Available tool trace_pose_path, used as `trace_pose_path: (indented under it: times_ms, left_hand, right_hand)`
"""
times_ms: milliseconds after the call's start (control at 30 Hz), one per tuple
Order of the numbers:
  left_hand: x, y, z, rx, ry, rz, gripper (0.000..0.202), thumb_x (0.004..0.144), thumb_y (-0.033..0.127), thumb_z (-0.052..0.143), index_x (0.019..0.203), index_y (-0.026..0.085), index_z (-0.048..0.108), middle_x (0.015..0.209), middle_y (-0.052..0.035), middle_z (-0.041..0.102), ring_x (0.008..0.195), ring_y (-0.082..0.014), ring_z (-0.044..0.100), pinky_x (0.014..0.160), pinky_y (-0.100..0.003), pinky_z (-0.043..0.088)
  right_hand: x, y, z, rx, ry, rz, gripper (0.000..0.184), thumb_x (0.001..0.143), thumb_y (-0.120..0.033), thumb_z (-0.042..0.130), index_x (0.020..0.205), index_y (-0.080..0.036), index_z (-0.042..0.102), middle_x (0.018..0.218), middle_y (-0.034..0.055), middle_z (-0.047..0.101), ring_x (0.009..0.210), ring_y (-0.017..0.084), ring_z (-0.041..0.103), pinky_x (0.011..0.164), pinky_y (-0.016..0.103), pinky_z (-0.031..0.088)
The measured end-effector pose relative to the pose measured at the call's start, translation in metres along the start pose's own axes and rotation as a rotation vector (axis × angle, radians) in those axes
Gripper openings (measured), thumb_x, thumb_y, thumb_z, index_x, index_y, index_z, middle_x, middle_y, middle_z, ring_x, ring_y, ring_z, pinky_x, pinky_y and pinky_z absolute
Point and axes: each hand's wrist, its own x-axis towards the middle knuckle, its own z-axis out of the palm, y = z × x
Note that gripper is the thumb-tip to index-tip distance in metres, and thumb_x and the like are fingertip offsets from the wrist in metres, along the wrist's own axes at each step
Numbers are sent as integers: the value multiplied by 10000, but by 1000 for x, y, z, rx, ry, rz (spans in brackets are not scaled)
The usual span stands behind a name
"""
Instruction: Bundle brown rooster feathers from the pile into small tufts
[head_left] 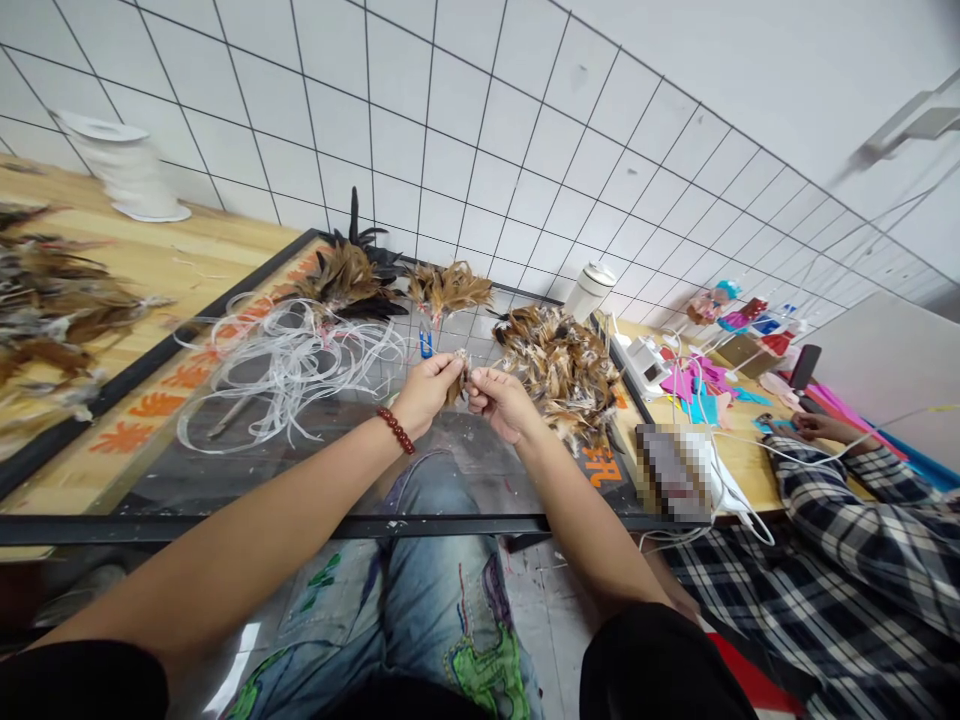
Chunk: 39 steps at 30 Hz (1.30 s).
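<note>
My left hand [429, 392] is closed in a pinch on a small brown feather tuft [456, 388] above the glass-topped frame. Close against it, my right hand [500, 402] pinches the tuft's other side, its fingertips partly hiding it. Just behind my left hand lies a blue-handled tool [426, 342], perhaps small snips. A heap of loose brown feathers [559, 370] spreads to the right of my hands. Two feather bunches, one brown and black [349, 280] and one brown [450, 288], lie at the back. Left of my hands is a loose tangle of clear white strip [289, 360].
On the far left are a white spool [127, 170] and more feathers [52, 310]. A white lidded cup [590, 290] stands behind the heap. A power strip [645, 365] and cables lie at right, beside a co-worker's plaid sleeve [825, 510]. A wire grid [420, 110] backs the table.
</note>
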Motion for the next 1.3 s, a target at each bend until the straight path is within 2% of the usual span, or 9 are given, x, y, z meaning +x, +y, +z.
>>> trace_pose_path:
  times_ms: [267, 533, 667, 767, 867, 967, 1067, 1200, 1300]
  left_hand:
    - [-4, 3, 3, 16, -46, 18, 263, 684, 383, 731, 721, 139, 640, 630, -5, 617, 549, -94, 565, 510, -200, 464]
    - [-7, 7, 8, -35, -47, -34, 227, 683, 325, 734, 692, 137, 607, 576, 12, 575, 493, -81, 525, 476, -193, 433]
    - [-1, 2, 4, -7, 31, -1, 179, 686, 283, 723, 674, 138, 617, 605, 10, 582, 536, -78, 516, 504, -185, 411]
    - [2, -2, 0, 44, 51, 14, 175, 690, 299, 712, 695, 137, 644, 662, -3, 612, 604, -88, 540, 579, -199, 433]
    - [1, -4, 0, 84, -17, 16, 205, 691, 333, 707, 705, 135, 658, 699, -20, 636, 643, -97, 553, 618, -207, 436]
    - [-2, -2, 0, 124, -92, -9, 245, 688, 373, 704, 700, 134, 648, 627, -8, 606, 536, -81, 492, 511, -197, 375]
    - [-3, 0, 0, 178, -113, -45, 280, 707, 407, 680, 665, 135, 630, 535, 10, 541, 438, -64, 397, 429, -196, 287]
    - [-4, 2, -1, 210, -107, -58, 303, 714, 418, 666, 617, 136, 609, 532, 0, 526, 445, -67, 389, 427, -199, 272]
    - [-5, 4, -1, 226, -137, -39, 313, 712, 421, 662, 594, 138, 593, 534, 0, 512, 456, -68, 377, 437, -200, 261]
  right_hand:
    - [0, -2, 3, 82, 14, 75, 284, 634, -316, 753, 664, -164, 515, 573, -69, 480, 446, 23, 310, 451, 174, 274]
    - [-1, 1, 8, -29, 2, 50, 365, 633, -408, 756, 644, -168, 481, 554, -75, 475, 436, 21, 323, 444, 180, 252]
    - [0, 1, 5, -254, 161, -138, 359, 616, -423, 769, 754, -178, 546, 562, -78, 501, 466, 42, 381, 452, 190, 274]
    - [1, -2, 0, -333, 288, -333, 349, 622, -396, 769, 834, -184, 591, 643, -56, 565, 528, 58, 456, 509, 202, 360]
    - [2, -3, -2, -353, 280, -387, 323, 653, -398, 747, 860, -186, 618, 677, -28, 618, 606, 95, 552, 609, 239, 448]
    - [2, -2, -3, -374, 224, -380, 288, 659, -392, 744, 805, -173, 628, 645, -16, 627, 619, 117, 587, 650, 271, 478]
    - [1, -1, -4, -475, 234, -419, 225, 728, -381, 687, 754, -165, 629, 630, -11, 608, 579, 109, 565, 610, 263, 461]
    - [-4, -2, -5, -776, 338, -642, 153, 788, -324, 641, 744, -179, 659, 696, -1, 588, 603, 99, 512, 587, 244, 416]
    - [-7, -4, -4, -900, 345, -764, 119, 808, -285, 628, 748, -194, 678, 723, 7, 588, 639, 109, 499, 615, 251, 418]
